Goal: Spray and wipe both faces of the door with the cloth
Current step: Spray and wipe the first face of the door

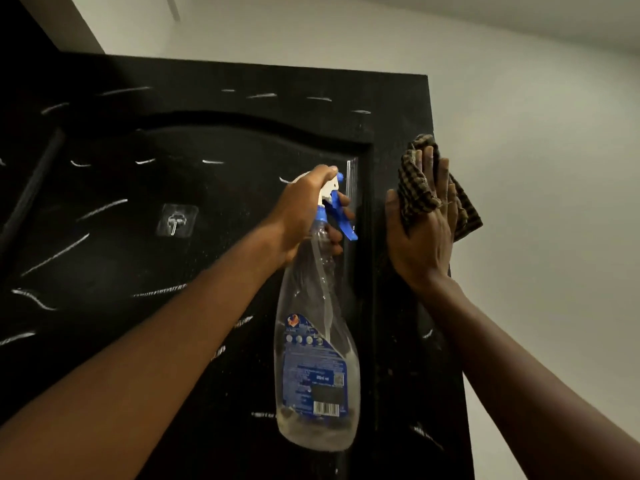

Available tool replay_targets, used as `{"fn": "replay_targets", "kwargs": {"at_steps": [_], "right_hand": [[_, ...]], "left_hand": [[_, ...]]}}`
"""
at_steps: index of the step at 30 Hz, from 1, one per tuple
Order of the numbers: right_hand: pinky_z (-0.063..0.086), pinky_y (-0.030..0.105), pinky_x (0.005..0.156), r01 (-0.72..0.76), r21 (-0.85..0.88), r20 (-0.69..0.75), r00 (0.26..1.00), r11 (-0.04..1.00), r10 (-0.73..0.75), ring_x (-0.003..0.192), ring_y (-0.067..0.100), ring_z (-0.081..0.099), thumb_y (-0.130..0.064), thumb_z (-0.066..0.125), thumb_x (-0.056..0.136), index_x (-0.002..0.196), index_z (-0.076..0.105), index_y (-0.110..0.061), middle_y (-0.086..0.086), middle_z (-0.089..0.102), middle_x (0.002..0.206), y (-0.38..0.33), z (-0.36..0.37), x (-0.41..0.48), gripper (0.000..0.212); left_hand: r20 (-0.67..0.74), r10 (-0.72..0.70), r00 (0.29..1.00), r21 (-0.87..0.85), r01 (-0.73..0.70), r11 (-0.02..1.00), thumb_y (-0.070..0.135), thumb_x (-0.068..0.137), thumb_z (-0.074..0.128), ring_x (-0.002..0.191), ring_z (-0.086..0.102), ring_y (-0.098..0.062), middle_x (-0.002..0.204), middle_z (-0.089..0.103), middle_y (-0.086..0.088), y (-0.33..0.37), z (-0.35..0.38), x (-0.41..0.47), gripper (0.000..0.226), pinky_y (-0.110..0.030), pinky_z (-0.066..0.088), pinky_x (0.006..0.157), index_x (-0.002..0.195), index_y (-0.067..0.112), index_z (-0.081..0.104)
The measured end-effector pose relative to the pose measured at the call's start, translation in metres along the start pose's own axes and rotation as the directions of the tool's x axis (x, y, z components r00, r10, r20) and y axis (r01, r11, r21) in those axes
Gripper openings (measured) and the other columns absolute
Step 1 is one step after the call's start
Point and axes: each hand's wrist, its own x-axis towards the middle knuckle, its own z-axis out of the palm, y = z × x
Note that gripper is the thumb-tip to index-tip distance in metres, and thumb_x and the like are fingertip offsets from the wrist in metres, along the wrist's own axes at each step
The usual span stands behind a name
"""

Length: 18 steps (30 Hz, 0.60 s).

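Note:
A black door with a raised arched panel and white chalk-like streaks fills the left and middle of the view. My left hand grips the neck of a clear spray bottle with a blue and white trigger head, nozzle pointing at the door near its right side. My right hand lies flat with straight fingers, pressing a brown checked cloth against the door's right edge. Part of the cloth hangs past the edge behind my fingers.
A clear adhesive hook is stuck on the door panel to the left of the bottle. A pale wall lies beyond the door's right edge, with the ceiling above. Fine droplets speckle the door near the nozzle.

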Motion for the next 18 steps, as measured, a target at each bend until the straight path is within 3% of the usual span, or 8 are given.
{"fn": "replay_targets", "kwargs": {"at_steps": [6,12,15,18], "right_hand": [[0.010,0.039,0.125,-0.087,0.022,-0.003,0.996,0.996,0.087,0.155,0.020,0.012,-0.043,0.040,0.105,0.159,0.027,-0.017,-0.002,0.013,0.167,0.006,0.000,0.040,0.061],[0.009,0.032,0.124,-0.088,0.046,-0.037,0.995,0.995,0.089,0.154,0.017,0.014,-0.043,0.039,0.105,0.156,0.037,-0.014,0.004,0.022,0.166,0.011,0.000,0.053,0.058],[0.012,0.033,0.124,-0.102,0.039,-0.039,0.994,0.994,0.104,0.153,0.018,0.018,-0.043,0.039,0.105,0.154,0.041,-0.014,0.003,0.023,0.166,0.016,0.000,0.060,0.057],[0.015,0.035,0.123,-0.136,0.052,-0.044,0.989,0.989,0.138,0.152,0.020,0.022,-0.048,0.036,0.103,0.153,0.042,-0.016,0.003,0.024,0.166,0.018,0.002,0.069,0.060]], "left_hand": [[-0.013,0.108,0.994,-0.060,-0.109,0.992,0.036,0.101,0.040,0.038,0.051,-0.010,0.098,0.049,-0.016,0.026,0.012,0.031,0.045,-0.020,0.039,0.042,0.133,0.005,0.049],[-0.050,0.060,0.997,-0.024,-0.061,0.998,0.041,0.097,0.042,0.050,0.049,-0.012,0.074,0.049,-0.005,0.032,0.014,0.053,0.035,-0.020,0.042,0.044,0.108,0.009,0.052],[-0.093,0.045,0.995,0.015,-0.044,0.999,0.040,0.097,0.042,0.052,0.047,-0.013,0.073,0.047,-0.004,0.035,0.013,0.060,0.034,-0.021,0.043,0.045,0.105,0.008,0.052],[-0.081,0.031,0.996,0.082,-0.024,0.996,0.043,0.096,0.043,0.058,0.057,-0.015,0.079,0.055,-0.006,0.037,0.009,0.065,0.038,-0.024,0.049,0.046,0.107,0.009,0.056]]}}
